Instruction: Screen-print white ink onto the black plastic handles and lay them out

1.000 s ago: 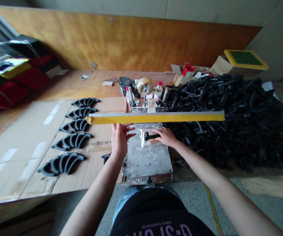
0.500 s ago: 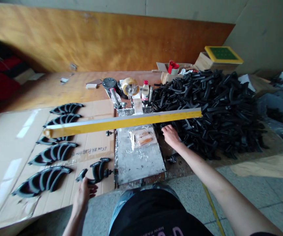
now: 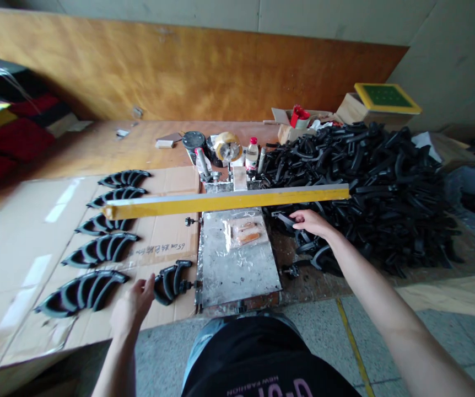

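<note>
My left hand (image 3: 133, 305) is just left of a short row of black curved handles (image 3: 175, 280) on the cardboard. Its fingers are apart, and I see nothing between them. At the near-left edge of the large heap of black handles (image 3: 382, 187), my right hand (image 3: 312, 223) pinches a black curved handle (image 3: 284, 219) at its end. Nested rows of similar curved pieces, one of them a fan-shaped set (image 3: 82, 292), lie on the left, on the flat cardboard sheet (image 3: 167, 231).
A long yellow-edged bar (image 3: 229, 202) spans a grey metal plate (image 3: 237, 281) bearing a clear packet (image 3: 248, 232). Behind it are a tape roll (image 3: 227, 148), a red-capped bottle (image 3: 252, 154) and a dark round container (image 3: 193, 142). Clamp knobs stick out beside the plate.
My left hand has let go of a curved piece, now in the short row, and moved up slightly. My right hand has drawn a black handle out at the heap's edge.
</note>
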`<state>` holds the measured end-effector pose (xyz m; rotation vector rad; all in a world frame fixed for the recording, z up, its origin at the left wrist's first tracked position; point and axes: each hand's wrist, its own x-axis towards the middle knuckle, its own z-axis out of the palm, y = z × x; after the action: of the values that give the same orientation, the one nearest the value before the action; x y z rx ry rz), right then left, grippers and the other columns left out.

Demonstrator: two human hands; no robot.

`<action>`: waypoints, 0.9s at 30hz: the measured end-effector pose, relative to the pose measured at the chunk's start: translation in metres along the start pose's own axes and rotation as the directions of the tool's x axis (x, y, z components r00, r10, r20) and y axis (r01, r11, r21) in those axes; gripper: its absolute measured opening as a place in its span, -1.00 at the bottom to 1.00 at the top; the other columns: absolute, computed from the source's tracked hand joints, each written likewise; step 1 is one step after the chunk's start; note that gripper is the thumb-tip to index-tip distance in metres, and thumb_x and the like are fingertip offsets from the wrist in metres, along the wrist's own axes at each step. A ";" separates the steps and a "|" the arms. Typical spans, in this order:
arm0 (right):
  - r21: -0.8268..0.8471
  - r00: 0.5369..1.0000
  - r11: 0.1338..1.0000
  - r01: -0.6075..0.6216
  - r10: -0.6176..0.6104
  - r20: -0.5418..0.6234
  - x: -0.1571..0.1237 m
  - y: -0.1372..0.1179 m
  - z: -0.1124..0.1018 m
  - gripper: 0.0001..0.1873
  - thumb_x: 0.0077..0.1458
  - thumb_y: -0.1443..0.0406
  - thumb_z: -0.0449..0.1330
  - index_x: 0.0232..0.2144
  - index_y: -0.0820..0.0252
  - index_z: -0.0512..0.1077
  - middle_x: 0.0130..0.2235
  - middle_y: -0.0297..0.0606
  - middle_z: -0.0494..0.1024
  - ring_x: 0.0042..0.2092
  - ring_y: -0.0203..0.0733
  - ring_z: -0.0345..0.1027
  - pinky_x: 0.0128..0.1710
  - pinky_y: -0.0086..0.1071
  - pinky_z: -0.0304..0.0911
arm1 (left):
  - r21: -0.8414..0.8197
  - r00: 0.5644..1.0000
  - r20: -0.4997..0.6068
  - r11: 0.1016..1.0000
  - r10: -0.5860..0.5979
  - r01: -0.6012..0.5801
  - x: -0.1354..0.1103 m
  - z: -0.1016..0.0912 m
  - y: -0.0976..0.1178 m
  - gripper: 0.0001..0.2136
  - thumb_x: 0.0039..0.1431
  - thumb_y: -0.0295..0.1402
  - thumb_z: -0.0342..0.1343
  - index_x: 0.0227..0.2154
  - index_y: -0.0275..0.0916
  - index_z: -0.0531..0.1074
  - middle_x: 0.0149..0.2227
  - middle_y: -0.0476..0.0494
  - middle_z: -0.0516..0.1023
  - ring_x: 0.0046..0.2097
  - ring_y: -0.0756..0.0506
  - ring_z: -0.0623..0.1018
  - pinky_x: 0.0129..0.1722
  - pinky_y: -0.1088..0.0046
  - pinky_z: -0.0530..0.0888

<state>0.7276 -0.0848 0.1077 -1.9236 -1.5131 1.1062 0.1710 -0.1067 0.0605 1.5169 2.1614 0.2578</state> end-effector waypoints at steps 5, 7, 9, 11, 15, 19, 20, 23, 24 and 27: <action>0.652 0.998 0.758 0.023 -0.057 0.030 -0.010 -0.021 0.050 -0.65 -0.25 0.27 0.38 -0.31 0.21 0.49 -0.34 -0.35 0.55 -0.30 -0.25 0.41 -0.27 -0.36 0.30 | -0.371 0.996 -0.051 0.924 0.076 -0.090 -0.003 -0.013 0.069 -0.61 0.13 0.04 0.00 -0.39 -0.18 0.49 -0.55 -0.05 0.53 -0.50 -0.11 0.51 -0.49 0.42 0.40; 0.756 0.997 0.651 0.064 -0.069 -0.025 -0.006 -0.035 0.079 -0.62 -0.30 0.27 0.42 -0.34 0.18 0.45 -0.33 -0.37 0.54 -0.27 -0.22 0.43 -0.21 -0.31 0.33 | -0.558 0.986 -0.090 0.814 0.137 -0.164 -0.005 -0.017 0.100 -0.63 0.13 0.02 0.03 -0.36 -0.21 0.49 -0.57 -0.02 0.49 -0.53 -0.05 0.47 -0.52 0.48 0.39; 0.754 0.992 0.646 0.117 -0.113 -0.058 0.002 -0.047 0.105 -0.61 -0.33 0.28 0.43 -0.36 0.17 0.44 -0.34 -0.39 0.54 -0.24 -0.21 0.43 -0.13 -0.27 0.32 | -0.672 0.975 -0.123 0.708 0.183 -0.218 -0.007 -0.022 0.130 -0.66 0.14 -0.02 0.06 -0.36 -0.22 0.49 -0.58 0.00 0.46 -0.54 0.00 0.43 -0.54 0.54 0.38; 0.664 0.986 0.732 0.151 -0.162 -0.045 0.013 -0.053 0.125 -0.63 -0.34 0.27 0.43 -0.38 0.18 0.46 -0.35 -0.38 0.54 -0.24 -0.19 0.43 -0.09 -0.26 0.30 | -0.727 0.964 -0.159 0.635 0.212 -0.259 -0.010 -0.028 0.156 -0.68 0.14 -0.06 0.08 -0.38 -0.24 0.48 -0.59 0.01 0.44 -0.56 0.03 0.41 -0.55 0.57 0.36; 0.366 0.968 0.896 0.252 -0.237 -0.084 0.032 -0.050 0.145 -0.69 -0.30 0.24 0.41 -0.40 0.20 0.54 -0.27 -0.30 0.54 -0.19 -0.12 0.42 -0.05 -0.21 0.27 | -0.783 0.945 -0.215 0.535 0.245 -0.317 -0.013 -0.042 0.190 -0.72 0.14 -0.11 0.09 -0.40 -0.27 0.46 -0.61 0.01 0.43 -0.59 0.06 0.38 -0.57 0.59 0.34; 0.078 0.929 0.942 0.326 -0.304 -0.209 0.035 -0.040 0.145 -0.55 -0.27 0.28 0.42 -0.21 0.15 0.55 -0.10 -0.23 0.50 -0.04 -0.05 0.37 0.04 -0.16 0.24 | -0.801 0.928 -0.274 0.474 0.252 -0.365 -0.014 -0.052 0.199 -0.77 0.12 -0.17 0.11 -0.42 -0.25 0.44 -0.61 0.03 0.43 -0.59 0.06 0.37 -0.57 0.59 0.35; 0.016 0.917 0.945 0.326 -0.312 -0.249 0.034 -0.039 0.144 -0.49 -0.25 0.29 0.42 -0.14 0.14 0.53 -0.06 -0.20 0.49 0.01 -0.03 0.35 0.07 -0.14 0.22 | -0.801 0.922 -0.297 0.461 0.248 -0.382 -0.014 -0.054 0.200 -0.78 0.12 -0.19 0.11 -0.47 -0.25 0.42 -0.61 0.02 0.43 -0.59 0.06 0.38 -0.57 0.60 0.35; -0.171 0.845 0.898 0.405 -0.439 -0.306 0.027 -0.046 0.141 -0.39 -0.13 0.30 0.39 0.04 0.15 0.43 0.06 -0.11 0.45 0.12 -0.01 0.26 0.17 -0.09 0.16 | -0.806 0.902 -0.360 0.407 0.238 -0.429 -0.013 -0.059 0.206 -0.76 0.13 -0.25 0.08 -0.58 -0.25 0.38 -0.62 0.00 0.43 -0.59 0.07 0.38 -0.58 0.60 0.34; -0.228 0.816 0.859 0.458 -0.508 -0.275 0.024 -0.050 0.142 -0.38 -0.08 0.30 0.37 0.08 0.16 0.40 0.09 -0.09 0.44 0.15 -0.01 0.24 0.19 -0.09 0.14 | -0.814 0.898 -0.369 0.382 0.242 -0.437 -0.014 -0.060 0.209 -0.77 0.13 -0.27 0.07 -0.58 -0.26 0.39 -0.62 0.00 0.43 -0.59 0.07 0.38 -0.58 0.59 0.34; -0.367 0.736 0.707 0.605 -0.672 -0.083 0.020 -0.063 0.150 -0.41 0.09 0.28 0.29 0.18 0.13 0.33 0.20 -0.08 0.37 0.25 -0.01 0.15 0.25 -0.06 0.06 | -0.846 0.895 -0.356 0.315 0.267 -0.431 -0.016 -0.062 0.219 -0.78 0.14 -0.25 0.06 -0.53 -0.26 0.42 -0.62 0.00 0.44 -0.60 0.06 0.38 -0.59 0.58 0.34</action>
<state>0.5713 -0.0658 0.0625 -1.4063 -2.0950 0.3414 0.3275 -0.0335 0.2102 1.2053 1.2176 1.5057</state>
